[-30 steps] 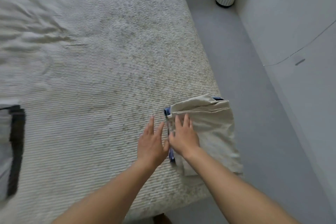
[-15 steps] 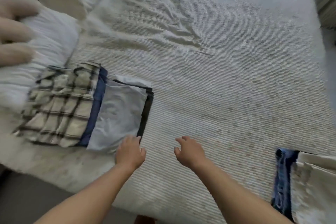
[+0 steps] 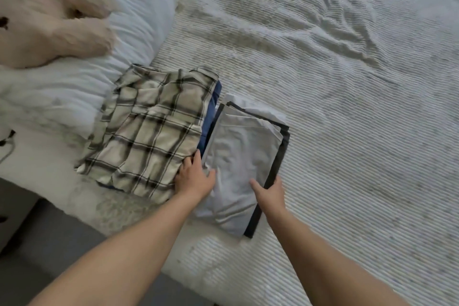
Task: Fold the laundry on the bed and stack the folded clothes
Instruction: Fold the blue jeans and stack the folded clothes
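**Both hands at the folded grey garment**

Near the bed's (image 3: pixel 323 112) front edge lies a folded pale grey garment (image 3: pixel 238 156) with a dark layer (image 3: pixel 275 169) showing along its right side. Just left of the grey garment, touching it, sits a folded plaid shirt (image 3: pixel 149 136) over a blue piece (image 3: pixel 211 117). At the grey garment's left edge, the left hand (image 3: pixel 195 179) has its fingers tucked into the seam between the two piles; its grip cannot be made out. At the garment's right edge, the right hand (image 3: pixel 270 192) rests its thumb on the grey cloth, fingers curled over the dark border. Beyond the plaid shirt lie a white pillow (image 3: pixel 139 20) and a cream plush toy (image 3: pixel 49 15).
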